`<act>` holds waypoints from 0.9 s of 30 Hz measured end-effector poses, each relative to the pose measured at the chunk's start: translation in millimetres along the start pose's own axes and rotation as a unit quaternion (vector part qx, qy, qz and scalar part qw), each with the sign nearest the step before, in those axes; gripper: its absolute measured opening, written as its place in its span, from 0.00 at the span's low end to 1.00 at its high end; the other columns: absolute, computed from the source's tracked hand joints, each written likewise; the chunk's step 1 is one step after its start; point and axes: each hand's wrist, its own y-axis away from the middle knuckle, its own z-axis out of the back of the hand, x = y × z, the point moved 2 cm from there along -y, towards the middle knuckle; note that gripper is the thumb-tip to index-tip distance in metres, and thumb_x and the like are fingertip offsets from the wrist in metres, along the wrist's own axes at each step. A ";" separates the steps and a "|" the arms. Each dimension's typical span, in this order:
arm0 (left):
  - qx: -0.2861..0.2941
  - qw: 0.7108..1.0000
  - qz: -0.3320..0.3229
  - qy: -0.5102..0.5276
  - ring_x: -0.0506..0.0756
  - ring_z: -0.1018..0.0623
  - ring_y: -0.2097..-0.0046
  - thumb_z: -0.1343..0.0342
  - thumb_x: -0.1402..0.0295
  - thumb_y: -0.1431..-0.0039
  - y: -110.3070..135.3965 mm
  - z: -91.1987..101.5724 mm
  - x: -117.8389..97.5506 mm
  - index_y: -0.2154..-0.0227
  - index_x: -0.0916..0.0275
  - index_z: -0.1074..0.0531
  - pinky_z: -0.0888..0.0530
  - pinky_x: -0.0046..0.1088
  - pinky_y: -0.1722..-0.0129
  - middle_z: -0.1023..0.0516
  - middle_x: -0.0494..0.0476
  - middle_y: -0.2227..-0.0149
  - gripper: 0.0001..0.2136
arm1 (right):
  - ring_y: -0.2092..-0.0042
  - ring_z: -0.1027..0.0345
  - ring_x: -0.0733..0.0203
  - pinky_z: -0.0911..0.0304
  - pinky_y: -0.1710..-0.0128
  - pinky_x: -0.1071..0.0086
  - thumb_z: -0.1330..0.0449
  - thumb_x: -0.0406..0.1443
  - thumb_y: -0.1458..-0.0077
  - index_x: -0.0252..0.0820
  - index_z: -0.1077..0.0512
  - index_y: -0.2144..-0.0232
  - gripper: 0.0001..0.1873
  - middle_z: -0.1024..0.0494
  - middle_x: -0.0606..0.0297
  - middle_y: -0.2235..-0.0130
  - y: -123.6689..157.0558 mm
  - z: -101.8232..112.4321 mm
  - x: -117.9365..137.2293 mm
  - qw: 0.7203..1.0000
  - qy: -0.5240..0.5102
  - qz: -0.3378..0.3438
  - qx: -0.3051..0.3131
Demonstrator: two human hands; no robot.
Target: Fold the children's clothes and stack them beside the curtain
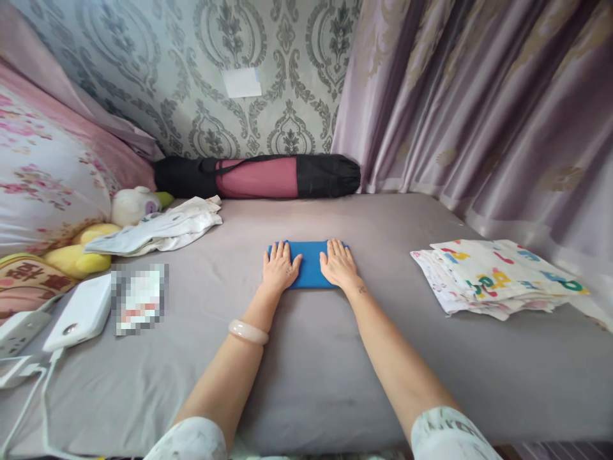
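Observation:
A blue folded cloth lies flat as a neat rectangle on the grey sheet, in the middle of the head view. My left hand rests palm down on its left end, fingers stretched out and pointing away from me. On the right end lies my right hand, also flat with its fingers extended. Between the two thumbs the cloth's middle shows bare. The parts of the cloth beneath both palms are hidden.
Folded printed cloths are stacked at right. To the left are a pale folded garment, plush toys, a white power bank with cables and a power strip. A black-and-red rolled bag lies along the wall.

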 end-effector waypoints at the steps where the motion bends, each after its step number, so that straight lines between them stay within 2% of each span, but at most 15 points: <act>1: -0.008 1.000 0.004 0.000 0.64 0.49 0.33 0.69 0.52 0.34 0.7 0.7 2.0 0.35 0.69 0.47 0.50 0.48 0.36 0.49 0.65 0.33 0.32 | 0.32 0.62 0.52 0.63 0.35 0.58 0.66 0.42 0.35 0.24 0.52 0.35 0.34 0.53 0.51 0.32 -0.1 -0.1 -3.2 1.000 -0.003 -0.007 -0.003; 3: -0.013 1.000 0.010 0.000 0.64 0.49 0.33 0.69 0.52 0.34 1.9 1.3 6.2 0.36 0.69 0.47 0.50 0.49 0.36 0.48 0.66 0.33 0.32 | 0.32 0.62 0.51 0.63 0.35 0.59 0.66 0.42 0.35 0.24 0.52 0.35 0.34 0.53 0.50 0.32 -0.4 -1.1 -10.2 1.000 -0.006 -0.020 -0.007; 6: 0.009 1.000 0.013 0.014 0.64 0.49 0.33 0.69 0.52 0.34 2.2 0.2 10.8 0.35 0.67 0.48 0.51 0.51 0.36 0.49 0.65 0.33 0.31 | 0.32 0.61 0.51 0.62 0.35 0.60 0.66 0.43 0.35 0.24 0.51 0.35 0.34 0.52 0.50 0.33 -1.5 -3.2 -17.4 1.000 -0.002 -0.025 0.004; 9: 0.025 0.998 0.020 0.048 0.64 0.51 0.32 0.68 0.52 0.34 0.4 0.8 13.2 0.35 0.66 0.49 0.53 0.52 0.36 0.50 0.63 0.33 0.31 | 0.32 0.61 0.51 0.63 0.35 0.57 0.66 0.43 0.35 0.24 0.51 0.35 0.34 0.52 0.50 0.33 -1.5 -0.8 -15.6 0.999 0.006 -0.031 0.016; 13: 0.014 0.988 0.067 0.139 0.61 0.51 0.32 0.71 0.53 0.34 -2.9 7.8 17.6 0.36 0.63 0.46 0.51 0.50 0.36 0.48 0.59 0.33 0.30 | 0.32 0.65 0.50 0.70 0.35 0.49 0.67 0.43 0.35 0.31 0.51 0.34 0.33 0.53 0.52 0.32 2.1 7.0 3.1 1.000 0.019 -0.002 -0.010; 17: -0.010 0.971 0.099 0.217 0.59 0.49 0.32 0.72 0.55 0.33 -3.8 16.1 23.5 0.38 0.61 0.43 0.50 0.50 0.36 0.44 0.57 0.34 0.28 | 0.32 0.65 0.51 0.68 0.36 0.50 0.67 0.45 0.34 0.39 0.50 0.34 0.31 0.53 0.57 0.32 6.4 2.4 21.3 0.998 0.018 0.048 0.021; 23: -0.033 0.951 0.113 0.285 0.59 0.45 0.33 0.71 0.58 0.33 -4.2 23.8 31.5 0.41 0.60 0.37 0.46 0.46 0.36 0.38 0.57 0.37 0.26 | 0.32 0.66 0.51 0.70 0.35 0.49 0.67 0.44 0.35 0.39 0.51 0.34 0.31 0.53 0.57 0.32 5.8 0.1 27.3 0.998 0.041 0.040 0.037; 27: -0.040 0.937 0.143 0.315 0.58 0.43 0.34 0.72 0.58 0.32 -6.2 26.8 36.4 0.42 0.61 0.37 0.44 0.41 0.36 0.38 0.57 0.37 0.26 | 0.32 0.67 0.50 0.70 0.36 0.48 0.68 0.45 0.35 0.37 0.52 0.34 0.32 0.55 0.56 0.32 3.6 1.8 52.0 0.998 0.017 0.048 0.030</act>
